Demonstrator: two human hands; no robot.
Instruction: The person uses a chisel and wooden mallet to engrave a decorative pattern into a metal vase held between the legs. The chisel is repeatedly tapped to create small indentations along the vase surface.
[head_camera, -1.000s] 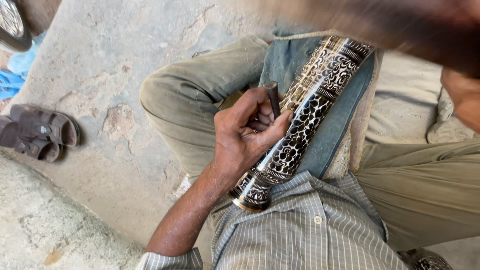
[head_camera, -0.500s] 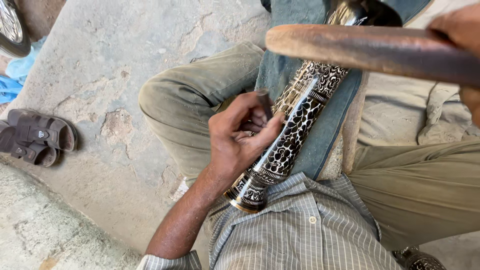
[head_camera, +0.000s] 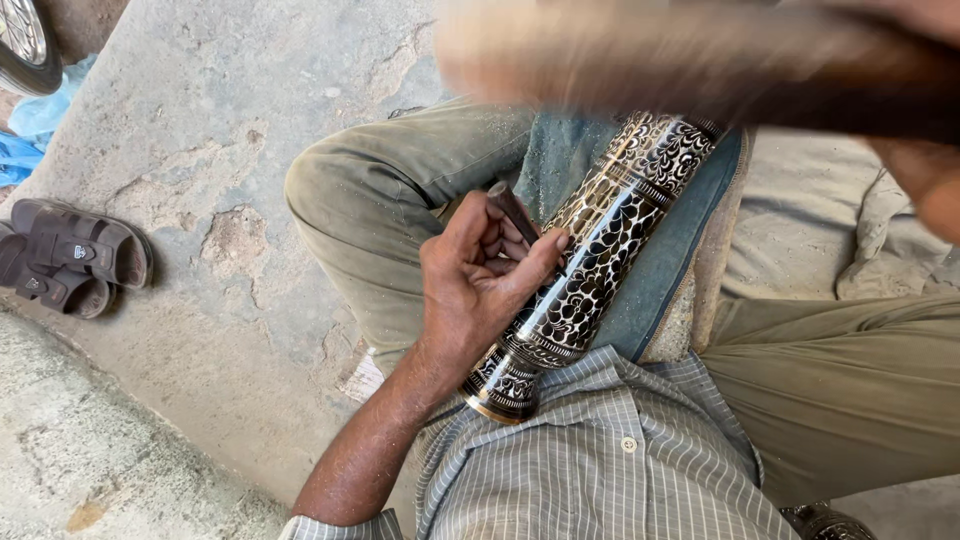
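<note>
Black patterned vase (head_camera: 600, 250) under chisel-holding left hand (head_camera: 480, 290)

left hand pinched, right hand raised

left hand (head_camera: 480, 285) curls with fingers bunched against the thumb, forearm angling up from the lower left; right hand (head_camera: 925, 165) sits high at the frame's right edge, blurred, grip unclear.

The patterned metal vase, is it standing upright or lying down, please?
Lying down: the vase rests slanted across the lap, steadied by the left hand.
</note>
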